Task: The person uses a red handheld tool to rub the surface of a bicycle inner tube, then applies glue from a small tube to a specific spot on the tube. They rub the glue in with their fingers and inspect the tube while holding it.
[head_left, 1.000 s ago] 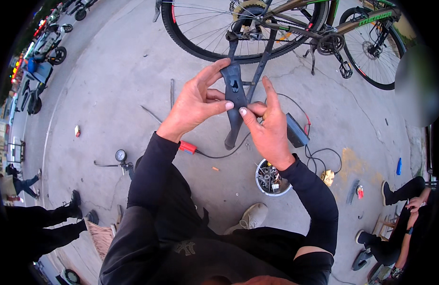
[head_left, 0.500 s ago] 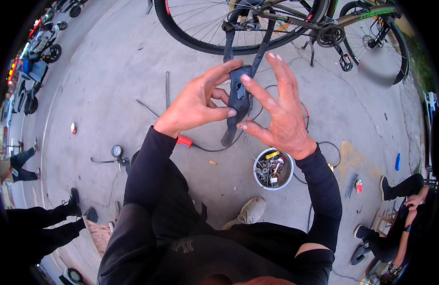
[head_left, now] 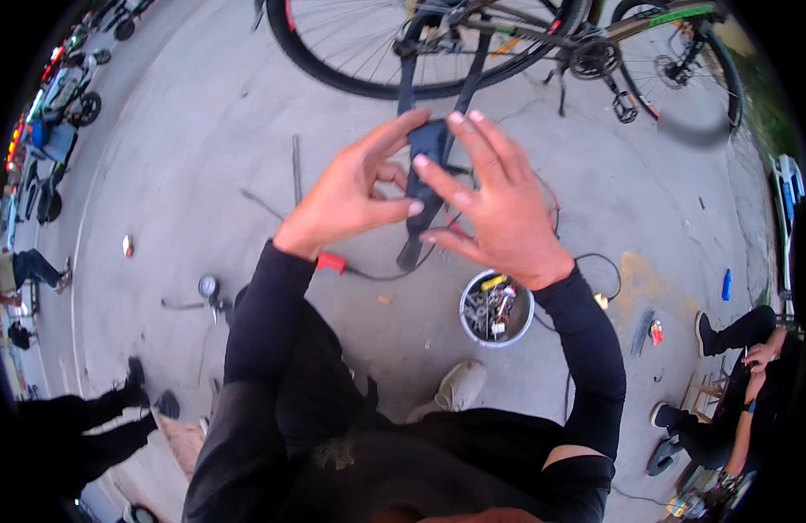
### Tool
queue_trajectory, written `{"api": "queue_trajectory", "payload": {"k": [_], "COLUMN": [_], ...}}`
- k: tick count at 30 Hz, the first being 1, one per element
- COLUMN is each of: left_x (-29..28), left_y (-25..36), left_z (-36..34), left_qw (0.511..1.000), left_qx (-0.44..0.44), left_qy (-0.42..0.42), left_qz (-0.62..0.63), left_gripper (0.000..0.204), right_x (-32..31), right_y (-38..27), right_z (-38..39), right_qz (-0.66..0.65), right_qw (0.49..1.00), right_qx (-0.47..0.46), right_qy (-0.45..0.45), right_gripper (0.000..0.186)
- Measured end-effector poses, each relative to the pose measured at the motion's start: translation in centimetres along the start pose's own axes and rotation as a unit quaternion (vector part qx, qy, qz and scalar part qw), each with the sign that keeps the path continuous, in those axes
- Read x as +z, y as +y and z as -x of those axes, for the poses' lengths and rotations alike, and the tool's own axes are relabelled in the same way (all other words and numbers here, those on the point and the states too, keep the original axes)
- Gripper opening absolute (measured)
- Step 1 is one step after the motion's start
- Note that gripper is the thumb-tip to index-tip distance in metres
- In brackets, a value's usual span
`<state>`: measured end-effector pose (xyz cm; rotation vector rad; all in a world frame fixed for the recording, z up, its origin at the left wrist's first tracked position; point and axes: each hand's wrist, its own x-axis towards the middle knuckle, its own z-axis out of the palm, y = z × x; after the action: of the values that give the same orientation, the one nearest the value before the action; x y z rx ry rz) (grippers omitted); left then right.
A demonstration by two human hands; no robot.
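A black bicycle inner tube (head_left: 428, 138) stretches down from the wheel of a bicycle (head_left: 602, 59) at the top. My left hand (head_left: 338, 196) grips the tube from its left side, thumb low and fingers higher up, so a flat stretch faces up. Over that stretch is my right hand (head_left: 516, 209), fingers spread. Its index fingertip lies on the rubber and a longer finger reaches the upper edge. The right thumb is beside the tube's lower part; whether it touches cannot be told. The tube's free loop hangs below my hands.
On the concrete are a round metal bowl (head_left: 463, 323) of small tools and parts, a red-handled corded tool (head_left: 331, 263), a pressure gauge (head_left: 209, 286) with hose, and a metal bar (head_left: 296, 170). People are at both sides; scooters (head_left: 50, 144) stand far left.
My right index finger has moved down-left onto the tube, over the spot where a shiny wet-looking patch showed. The left hand keeps its grip. The whole view has shifted slightly.
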<state>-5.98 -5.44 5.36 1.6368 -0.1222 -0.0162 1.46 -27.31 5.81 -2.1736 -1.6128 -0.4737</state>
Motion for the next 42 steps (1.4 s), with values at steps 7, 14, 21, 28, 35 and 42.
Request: {"api": "queue_trajectory", "payload": {"k": [7, 14, 21, 28, 35, 42], "left_x": [1.1, 1.5, 1.8, 1.6, 1.6, 1.1], "left_y": [-3.6, -3.0, -2.0, -1.6, -1.6, -1.7], "left_z": [-1.0, -0.6, 0.6, -2.2, -0.6, -0.5], "left_qw": [0.998, 0.997, 0.997, 0.998, 0.999, 0.998], "left_qx": [0.050, 0.043, 0.047, 0.027, 0.043, 0.064], "left_qy": [0.036, 0.036, 0.018, -0.051, -0.030, -0.027], "left_qz": [0.019, -0.045, -0.052, -0.013, 0.009, 0.000], "left_gripper": [0.093, 0.091, 0.092, 0.092, 0.092, 0.093], "right_x": [2.0, 2.1, 2.7, 0.7, 0.7, 0.7], "right_y": [1.4, -0.1, -2.3, 1.5, 0.1, 0.6], "right_z": [2.5, 3.0, 3.2, 0.9, 1.0, 2.0], "right_qz": [-0.030, -0.035, -0.093, 0.016, 0.026, 0.005], "right_qw": [0.997, 0.993, 0.994, 0.999, 0.999, 1.000], "right_qx": [-0.037, -0.053, 0.028, 0.044, 0.020, -0.015], "right_qy": [0.056, 0.102, 0.050, 0.025, 0.024, 0.016], "right_gripper": [0.070, 0.073, 0.069, 0.063, 0.064, 0.069]}}
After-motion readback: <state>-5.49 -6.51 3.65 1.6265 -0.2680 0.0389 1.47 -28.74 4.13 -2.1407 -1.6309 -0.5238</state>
